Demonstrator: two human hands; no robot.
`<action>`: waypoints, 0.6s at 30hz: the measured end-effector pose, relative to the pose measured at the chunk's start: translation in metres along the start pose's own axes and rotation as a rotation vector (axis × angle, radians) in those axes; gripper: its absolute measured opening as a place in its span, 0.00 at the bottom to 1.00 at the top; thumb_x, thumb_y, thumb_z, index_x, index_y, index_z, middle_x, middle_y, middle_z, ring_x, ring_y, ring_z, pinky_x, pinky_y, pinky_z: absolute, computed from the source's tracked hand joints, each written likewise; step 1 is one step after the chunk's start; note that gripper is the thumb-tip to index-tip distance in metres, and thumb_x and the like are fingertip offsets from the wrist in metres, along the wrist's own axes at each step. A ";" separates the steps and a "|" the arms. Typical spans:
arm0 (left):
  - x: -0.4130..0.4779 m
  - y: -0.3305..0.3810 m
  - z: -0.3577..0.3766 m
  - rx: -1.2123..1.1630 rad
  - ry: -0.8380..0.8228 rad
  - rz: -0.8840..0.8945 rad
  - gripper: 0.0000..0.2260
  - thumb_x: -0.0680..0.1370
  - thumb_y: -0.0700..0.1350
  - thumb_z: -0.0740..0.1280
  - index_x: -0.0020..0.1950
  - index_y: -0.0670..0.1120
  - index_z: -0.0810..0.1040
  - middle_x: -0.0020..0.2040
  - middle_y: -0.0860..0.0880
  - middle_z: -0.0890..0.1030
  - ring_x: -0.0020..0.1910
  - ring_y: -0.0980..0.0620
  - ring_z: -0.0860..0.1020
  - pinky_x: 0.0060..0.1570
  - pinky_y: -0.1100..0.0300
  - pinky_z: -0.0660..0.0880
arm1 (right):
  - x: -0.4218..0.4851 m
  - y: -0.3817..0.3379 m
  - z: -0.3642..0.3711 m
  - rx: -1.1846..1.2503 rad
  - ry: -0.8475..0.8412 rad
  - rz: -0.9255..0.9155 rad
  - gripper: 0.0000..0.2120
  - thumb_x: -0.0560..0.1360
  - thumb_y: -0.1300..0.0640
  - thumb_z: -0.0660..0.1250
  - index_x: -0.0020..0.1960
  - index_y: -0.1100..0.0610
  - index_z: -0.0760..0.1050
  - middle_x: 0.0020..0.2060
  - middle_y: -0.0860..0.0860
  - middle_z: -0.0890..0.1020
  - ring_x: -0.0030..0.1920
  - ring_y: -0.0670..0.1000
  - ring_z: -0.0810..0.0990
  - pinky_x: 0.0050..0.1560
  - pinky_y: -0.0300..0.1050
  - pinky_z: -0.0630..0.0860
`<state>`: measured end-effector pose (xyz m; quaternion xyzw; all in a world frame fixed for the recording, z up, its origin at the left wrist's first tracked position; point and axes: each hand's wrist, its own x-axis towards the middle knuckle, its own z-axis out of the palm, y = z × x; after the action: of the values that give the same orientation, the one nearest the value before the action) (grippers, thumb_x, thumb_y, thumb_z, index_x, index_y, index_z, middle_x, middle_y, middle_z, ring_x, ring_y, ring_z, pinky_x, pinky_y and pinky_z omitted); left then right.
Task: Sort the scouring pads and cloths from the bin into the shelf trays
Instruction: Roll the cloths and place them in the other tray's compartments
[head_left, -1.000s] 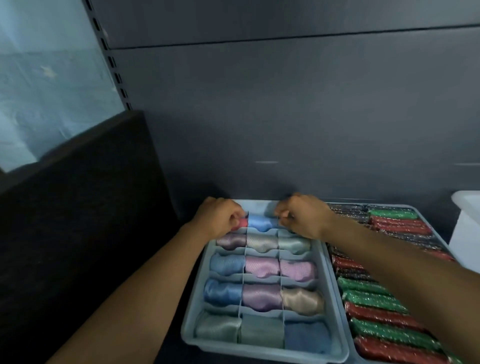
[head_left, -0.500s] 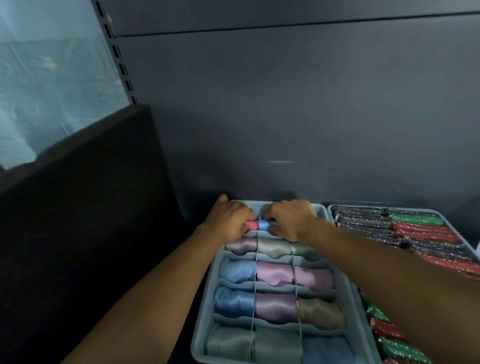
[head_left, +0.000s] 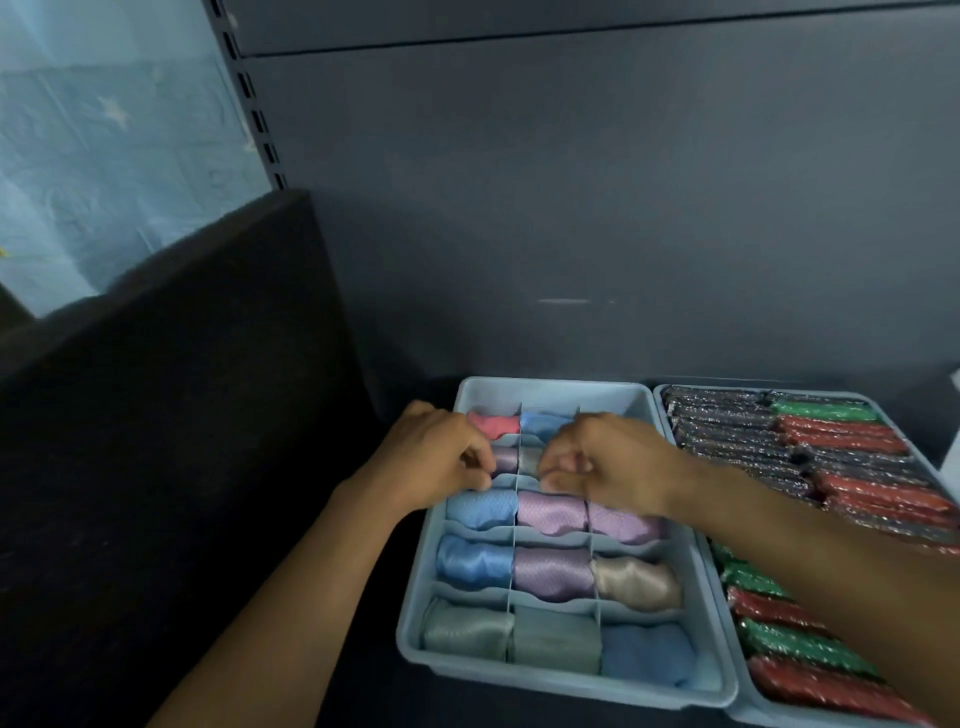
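Observation:
A pale blue divided tray sits on the shelf, holding rolled cloths in several rows of three. A pink roll and a blue roll lie in the back row. My left hand hovers over the second row with its fingers curled, the fingertips touching a mauve roll. My right hand is a loose fist over the middle and right of that same row and hides the rolls there. Nothing is lifted. A second tray to the right is packed with red, green and dark glittery scouring pads.
A grey shelf back panel rises right behind the trays. A dark upright panel closes off the left side. A slotted shelf upright stands at the upper left. The source bin is out of view.
Both hands have pulled back from the back row to the second row, uncovering the pink and blue rolls. The view has shifted, so the trays sit further right.

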<state>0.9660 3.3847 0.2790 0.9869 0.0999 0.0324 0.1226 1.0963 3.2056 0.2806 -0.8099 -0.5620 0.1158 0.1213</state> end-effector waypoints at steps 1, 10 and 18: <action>-0.006 0.002 -0.002 -0.012 -0.018 -0.005 0.08 0.68 0.52 0.76 0.46 0.55 0.85 0.42 0.58 0.85 0.45 0.61 0.80 0.59 0.60 0.69 | -0.005 -0.009 0.002 0.012 -0.002 -0.033 0.09 0.74 0.44 0.68 0.49 0.47 0.81 0.39 0.41 0.80 0.42 0.42 0.76 0.46 0.43 0.75; -0.041 0.023 0.001 0.242 -0.298 0.057 0.15 0.66 0.55 0.77 0.51 0.54 0.84 0.61 0.57 0.67 0.63 0.56 0.64 0.58 0.58 0.64 | -0.019 -0.044 0.019 -0.023 -0.052 -0.097 0.11 0.74 0.49 0.67 0.56 0.46 0.79 0.48 0.45 0.77 0.54 0.49 0.76 0.47 0.43 0.70; -0.047 0.031 0.003 0.368 -0.242 0.051 0.09 0.71 0.52 0.73 0.49 0.53 0.81 0.61 0.56 0.71 0.62 0.54 0.70 0.57 0.56 0.67 | -0.048 -0.044 0.010 -0.020 -0.025 -0.068 0.14 0.76 0.46 0.66 0.60 0.48 0.77 0.55 0.48 0.79 0.58 0.51 0.74 0.57 0.49 0.73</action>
<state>0.9258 3.3450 0.2819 0.9915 0.0636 -0.1020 -0.0494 1.0378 3.1761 0.2880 -0.7901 -0.5917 0.1164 0.1101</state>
